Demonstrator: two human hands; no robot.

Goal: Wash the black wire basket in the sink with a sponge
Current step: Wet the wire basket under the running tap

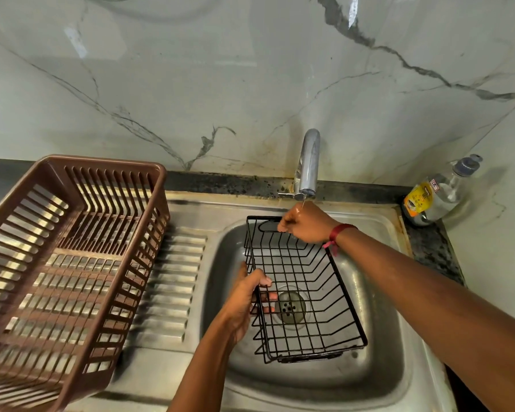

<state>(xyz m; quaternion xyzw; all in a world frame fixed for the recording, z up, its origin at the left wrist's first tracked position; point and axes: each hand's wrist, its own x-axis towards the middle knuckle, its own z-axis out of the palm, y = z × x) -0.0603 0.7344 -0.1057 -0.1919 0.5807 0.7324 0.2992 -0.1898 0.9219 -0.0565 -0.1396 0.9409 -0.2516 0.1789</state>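
Basket position: black wire basket (pixel 349 298) held inside the sink (pixel 369 370) bowl, over the drain (pixel 290 306), long axis running away from us, far end raised towards the tap (pixel 308 162). We cannot tell whether the near end touches the bowl.

Hands: left hand (pixel 244 295) grips the left long rim, fingers curled through the wires and thumb on the outside. Right hand (pixel 306 224) pinches the far rim just below the spout, fingers bent round the wire; a red thread (pixel 338 233) sits at that wrist.

Water: only a thin trickle (pixel 303 204) leaves the spout, and it lands on the back of the right hand rather than on the basket.

Step in hand, as we judge it: placing and wetting the basket; scrubbing not yet begun. No sponge shows anywhere in view, and we see no foam on the wires.

Surroundings: brown slatted crate (pixel 149 233) on the drainboard (pixel 173 278) to the left; a clear bottle (pixel 440 194) with a yellow label at the right back corner, possibly dish soap.

Next move calls for:
- one hand freed, so the basket must rest in the bowl or hang from the other hand alone
- a sponge found, out of frame at present
- likely more flow from the tap, since the trickle will hardly wet the grid
- care with the open wires, which snag fingers and sponge alike
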